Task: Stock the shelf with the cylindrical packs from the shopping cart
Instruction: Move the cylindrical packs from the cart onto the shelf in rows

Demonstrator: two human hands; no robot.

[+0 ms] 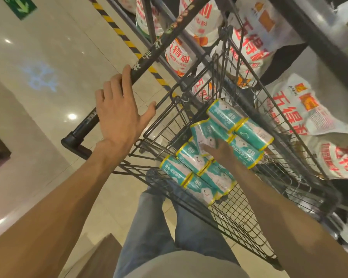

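Far left: glossy tile floor (38, 81) w/ a green arrow sign (20, 6) at top, yellow-black hazard tape (117, 30) running diagonally toward the cart. Left hand (117, 113) lies on the black cart handle (84, 125), fingers straight and spread, palm down, thumb reaching over the bar; not wrapped round it. Below centre: person's jeans (165, 227), a brown box corner (101, 257) just left of them.

Centre: wire shopping cart (239, 217), basket walls rising on all sides of the load, child-seat flap (199, 81) upright at handle end. Inside, teal-and-white cylindrical packs (191, 173) w/ yellow end bands lie on their sides in a loose pile, approx 8 visible. Right hand (219, 150) reaches down into the pile mid-basket, fingers resting on one pack (203, 135) that's tilted up above the rest; fingers look curled onto it, but full grip can't be confirmed — partly hidden.

Right: dark metal shelf (319, 47) w/ white flour bags (301, 109), red lettering, stacked close beside the cart.
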